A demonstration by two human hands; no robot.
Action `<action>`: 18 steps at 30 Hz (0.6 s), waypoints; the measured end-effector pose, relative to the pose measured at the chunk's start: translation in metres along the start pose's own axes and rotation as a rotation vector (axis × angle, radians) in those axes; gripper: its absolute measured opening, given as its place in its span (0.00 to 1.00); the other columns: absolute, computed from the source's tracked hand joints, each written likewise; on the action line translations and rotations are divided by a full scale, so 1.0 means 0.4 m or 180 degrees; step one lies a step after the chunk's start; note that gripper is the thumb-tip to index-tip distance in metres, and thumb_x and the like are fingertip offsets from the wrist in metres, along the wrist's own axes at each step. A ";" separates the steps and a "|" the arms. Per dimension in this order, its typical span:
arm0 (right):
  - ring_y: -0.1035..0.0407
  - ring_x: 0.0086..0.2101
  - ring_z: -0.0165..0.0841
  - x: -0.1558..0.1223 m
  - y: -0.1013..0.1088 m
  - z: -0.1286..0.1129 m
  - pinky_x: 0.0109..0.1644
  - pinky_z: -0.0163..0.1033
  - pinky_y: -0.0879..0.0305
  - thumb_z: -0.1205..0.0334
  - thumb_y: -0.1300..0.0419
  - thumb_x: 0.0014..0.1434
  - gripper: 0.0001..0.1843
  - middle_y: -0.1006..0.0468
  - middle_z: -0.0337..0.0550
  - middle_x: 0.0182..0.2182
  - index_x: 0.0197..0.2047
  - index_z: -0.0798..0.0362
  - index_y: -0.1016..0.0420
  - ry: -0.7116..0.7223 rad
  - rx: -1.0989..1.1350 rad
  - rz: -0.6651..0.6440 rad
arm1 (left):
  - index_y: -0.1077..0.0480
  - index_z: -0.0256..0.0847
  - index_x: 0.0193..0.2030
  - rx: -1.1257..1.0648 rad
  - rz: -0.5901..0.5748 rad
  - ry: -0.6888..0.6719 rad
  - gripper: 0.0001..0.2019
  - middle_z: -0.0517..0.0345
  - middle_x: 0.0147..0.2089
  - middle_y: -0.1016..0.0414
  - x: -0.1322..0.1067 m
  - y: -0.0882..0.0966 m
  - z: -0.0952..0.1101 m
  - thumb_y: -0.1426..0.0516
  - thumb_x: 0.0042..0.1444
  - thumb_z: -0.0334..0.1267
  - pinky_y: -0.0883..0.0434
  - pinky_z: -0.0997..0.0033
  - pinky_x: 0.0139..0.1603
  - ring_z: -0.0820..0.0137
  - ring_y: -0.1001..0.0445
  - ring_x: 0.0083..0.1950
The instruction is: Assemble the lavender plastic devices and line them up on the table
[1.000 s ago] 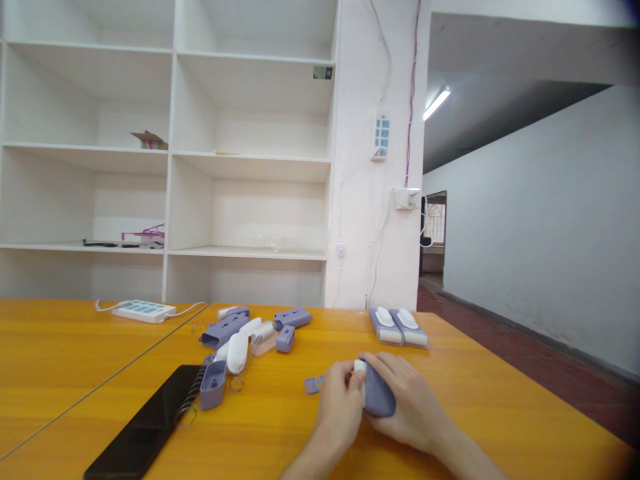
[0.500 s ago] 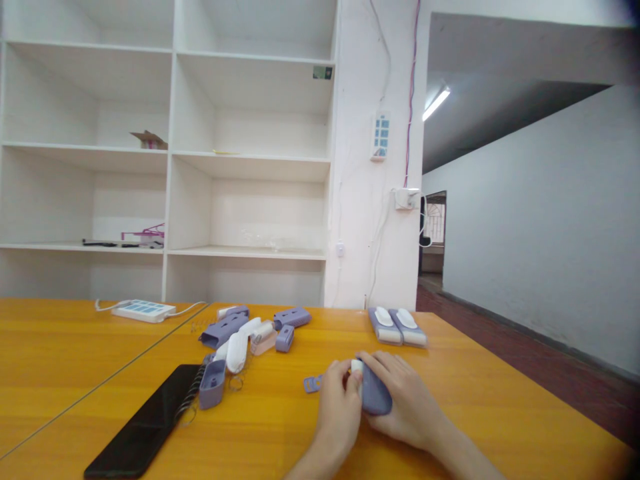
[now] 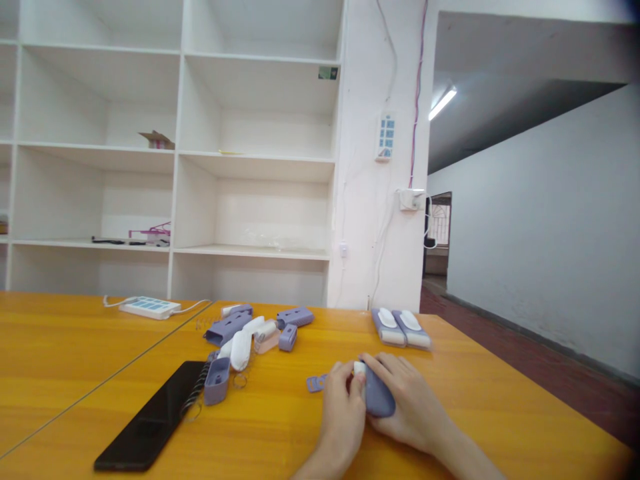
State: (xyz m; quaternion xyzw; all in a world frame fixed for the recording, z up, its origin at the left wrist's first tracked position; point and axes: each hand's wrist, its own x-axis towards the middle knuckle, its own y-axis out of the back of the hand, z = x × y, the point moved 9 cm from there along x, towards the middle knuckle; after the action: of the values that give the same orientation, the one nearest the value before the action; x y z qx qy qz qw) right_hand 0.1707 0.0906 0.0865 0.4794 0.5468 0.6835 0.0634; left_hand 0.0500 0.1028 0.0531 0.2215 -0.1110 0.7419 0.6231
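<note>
Orange table (image 3: 280,427) beside white shelves (image 3: 177,200), one purple case (image 3: 379,396) between two hands

One white pillar stands behind the table, with one power strip (image 3: 385,138) fixed to it; one lit tube lamp (image 3: 443,103) shows in the passage to the right. Near the front edge, the left hand (image 3: 344,403) pinches one small white piece (image 3: 359,367) at the left side of the purple case, thumb and fingers close together. The right hand (image 3: 407,400) curls over the case from the right, its fingers across the top. Whether the case touches the tabletop cannot be told. One flat purple clip (image 3: 315,384) lies just beside the left hand.

Farther back on the right, two look-alike cases (image 3: 388,327) lie side by side, each with one white oval on top. Left of the hands is a loose heap: at least two long purple shells (image 3: 229,329), two short purple caps (image 3: 217,382) and several white parts (image 3: 241,351), which overlap too much to count. Several wire springs (image 3: 240,381) lie among them, their number unclear. One black slab (image 3: 150,420) lies at the front left, touching the springs, and one white socket block (image 3: 150,307) sits at the back.
</note>
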 end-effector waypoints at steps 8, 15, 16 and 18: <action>0.33 0.45 0.45 0.007 0.002 -0.005 0.51 0.48 0.39 0.62 0.37 0.47 0.38 0.28 0.48 0.46 0.62 0.49 0.37 -0.0031 -0.0058 -0.0110 | 0.26 0.39 0.34 0.0012 -0.0265 -0.0086 0.11 0.54 0.37 0.27 0.005 -0.005 0.009 0.48 0.62 0.39 0.38 0.68 0.43 0.62 0.31 0.41; 0.34 0.45 0.45 0.003 0.001 -0.005 0.51 0.48 0.40 0.62 0.38 0.45 0.39 0.28 0.47 0.47 0.62 0.48 0.37 -0.0039 -0.0029 -0.0168 | 0.27 0.39 0.35 0.0012 -0.0315 -0.0051 0.11 0.55 0.37 0.28 0.003 -0.003 0.015 0.48 0.61 0.41 0.38 0.68 0.44 0.63 0.31 0.41; 0.34 0.45 0.46 0.002 -0.001 -0.004 0.52 0.48 0.40 0.62 0.37 0.44 0.39 0.29 0.48 0.47 0.62 0.49 0.37 -0.0027 -0.0019 -0.0184 | 0.26 0.39 0.35 -0.0006 -0.0302 -0.0032 0.11 0.55 0.38 0.28 0.004 -0.002 0.014 0.48 0.61 0.41 0.37 0.67 0.45 0.63 0.31 0.42; 0.34 0.45 0.46 0.002 -0.003 -0.002 0.52 0.48 0.40 0.62 0.37 0.44 0.40 0.29 0.48 0.47 0.63 0.49 0.37 -0.0004 -0.0006 -0.0207 | 0.26 0.38 0.36 -0.0029 -0.0299 0.0000 0.12 0.54 0.38 0.28 0.006 0.000 0.011 0.47 0.61 0.42 0.36 0.67 0.46 0.62 0.30 0.43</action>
State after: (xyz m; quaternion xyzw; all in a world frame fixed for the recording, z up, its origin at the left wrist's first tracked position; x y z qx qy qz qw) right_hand 0.1691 0.0909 0.0858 0.4618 0.5614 0.6813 0.0864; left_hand 0.0507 0.1030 0.0579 0.2236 -0.1038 0.7113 0.6582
